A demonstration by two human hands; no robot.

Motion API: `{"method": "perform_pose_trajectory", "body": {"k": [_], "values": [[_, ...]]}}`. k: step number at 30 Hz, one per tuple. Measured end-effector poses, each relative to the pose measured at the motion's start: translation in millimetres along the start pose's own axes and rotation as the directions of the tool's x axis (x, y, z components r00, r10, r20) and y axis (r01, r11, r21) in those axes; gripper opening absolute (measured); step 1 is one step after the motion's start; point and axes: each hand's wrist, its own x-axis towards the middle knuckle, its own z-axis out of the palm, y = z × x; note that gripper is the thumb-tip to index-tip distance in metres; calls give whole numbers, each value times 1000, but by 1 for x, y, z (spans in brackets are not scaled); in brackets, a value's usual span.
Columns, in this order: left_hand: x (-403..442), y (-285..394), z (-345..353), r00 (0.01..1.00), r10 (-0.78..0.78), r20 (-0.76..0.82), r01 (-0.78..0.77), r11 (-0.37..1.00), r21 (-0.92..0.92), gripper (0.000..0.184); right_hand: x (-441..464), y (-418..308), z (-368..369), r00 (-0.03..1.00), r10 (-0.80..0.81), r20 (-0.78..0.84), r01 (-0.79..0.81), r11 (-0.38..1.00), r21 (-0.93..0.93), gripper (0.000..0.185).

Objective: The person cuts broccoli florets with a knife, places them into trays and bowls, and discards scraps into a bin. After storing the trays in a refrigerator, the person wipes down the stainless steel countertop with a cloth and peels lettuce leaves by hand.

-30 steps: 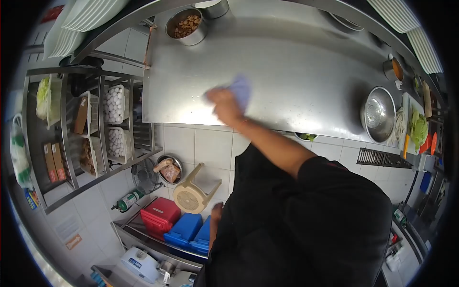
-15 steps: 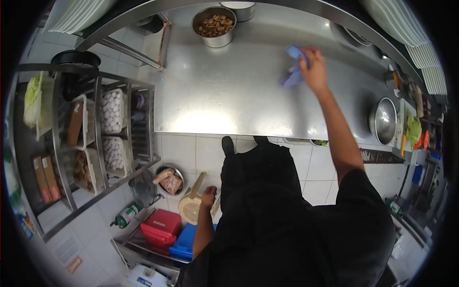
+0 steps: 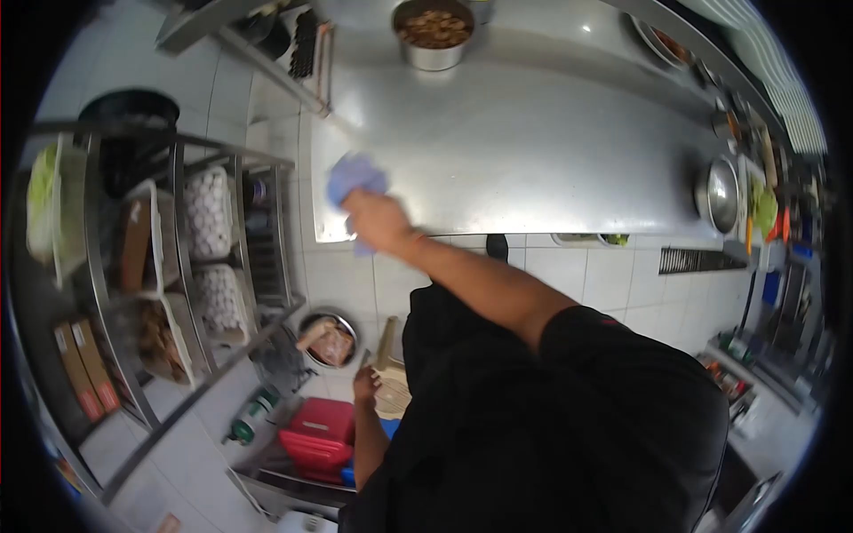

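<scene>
My right hand (image 3: 380, 220) is closed on a bluish-purple cloth (image 3: 357, 178), bunched at the left front corner of the steel table (image 3: 533, 151). Part of the cloth hangs past the front edge, and both cloth and hand are blurred by motion. Low at my side, my left hand (image 3: 366, 387) hangs with loosely curled fingers slightly apart and nothing visible in them. Close to it is a beige plastic stool (image 3: 391, 391) with a perforated top, partly hidden by my body.
A metal pot (image 3: 435, 55) of brown chunks stands at the table's back; a steel bowl (image 3: 718, 195) sits at its right end. Shelves with egg trays (image 3: 209, 213) stand left. On the floor are a bowl of packaged food (image 3: 329, 342) and a red box (image 3: 318, 435).
My right hand has swept the cloth from the table's right-centre to its left front corner. The view has shifted slightly, and my left hand still hangs low by the stool.
</scene>
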Motion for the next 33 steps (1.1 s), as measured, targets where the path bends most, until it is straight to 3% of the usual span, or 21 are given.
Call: {"method": "perform_pose_trajectory", "body": {"k": [2, 3, 6, 7, 9, 11, 13, 15, 16, 17, 18, 19, 20, 22, 24, 26, 28, 29, 30, 32, 33], "values": [[11, 7, 0, 992, -125, -12, 125, 981, 150, 35, 2, -28, 8, 957, -272, 100, 290, 916, -278, 22], [28, 20, 1, 986, 49, 162, -108, 916, 386, 35, -1, -19, -8, 906, -422, 24, 404, 848, -343, 27], [37, 47, 13, 920, 144, 363, -345, 738, 580, 36, -25, 30, -63, 995, -60, 77, 85, 919, -385, 41], [35, 60, 18, 908, 165, 385, -375, 728, 573, 37, -36, 66, -89, 994, 99, 40, -82, 946, -313, 63], [38, 91, 39, 925, 138, 355, -327, 765, 554, 38, -93, 137, -166, 948, 161, -274, -259, 891, -373, 90], [46, 129, 63, 969, 28, 245, -156, 838, 523, 38, -168, 234, -249, 707, 522, -477, -666, 719, -200, 56], [43, 156, 85, 983, 9, 182, -102, 852, 513, 40, -275, 305, -324, 316, 596, -738, -879, 477, 9, 44], [32, 184, 113, 976, 99, 193, -190, 819, 542, 41, -404, 378, -374, -28, 653, -757, -987, 100, 123, 30], [23, 196, 126, 969, 144, 198, -232, 804, 547, 41, -484, 403, -389, 268, 640, -720, -942, 16, -336, 29], [15, 205, 138, 951, 210, 229, -306, 759, 575, 39, -517, 389, -403, -156, 627, -763, -976, 20, 217, 28], [11, 212, 156, 943, 234, 235, -329, 750, 574, 39, -533, 375, -415, -266, 525, -809, -937, 58, 345, 28], [9, 216, 164, 939, 253, 234, -344, 737, 581, 39, -494, 303, -438, -322, 690, -649, -794, 176, 581, 28], [4, 216, 167, 937, 265, 228, -350, 723, 596, 38, -480, 287, -432, -203, 572, -795, -682, 500, 534, 27], [-2, 214, 174, 945, 195, 261, -323, 673, 665, 38, -431, 253, -439, 11, 590, -807, -613, 642, 461, 30], [17, 209, 182, 949, 81, 304, -293, 582, 759, 39, -397, 305, -433, 344, 133, -930, -760, 620, -193, 33], [31, 201, 179, 889, 151, 432, -455, 404, 794, 37, -321, 300, -446, 414, 328, -849, -786, 600, -151, 41], [45, 187, 160, 741, 276, 612, -669, 218, 710, 37, -262, 353, -449, 307, 444, -842, -918, 373, -137, 33], [5, 186, 184, 901, 263, 344, -432, 488, 758, 38, -234, 378, -458, 247, 439, -864, -916, 397, -60, 33], [-25, 186, 195, 920, 260, 293, -390, 529, 754, 40, -208, 397, -463, 186, 441, -878, -909, 417, 17, 33], [-57, 181, 205, 947, 246, 206, -316, 602, 733, 44, -137, 396, -460, 301, 403, -864, -854, 517, -57, 22], [-58, 167, 200, 915, 317, 251, -398, 597, 696, 34, -99, 407, -438, 455, 334, -826, -840, 470, -273, 22]]}}
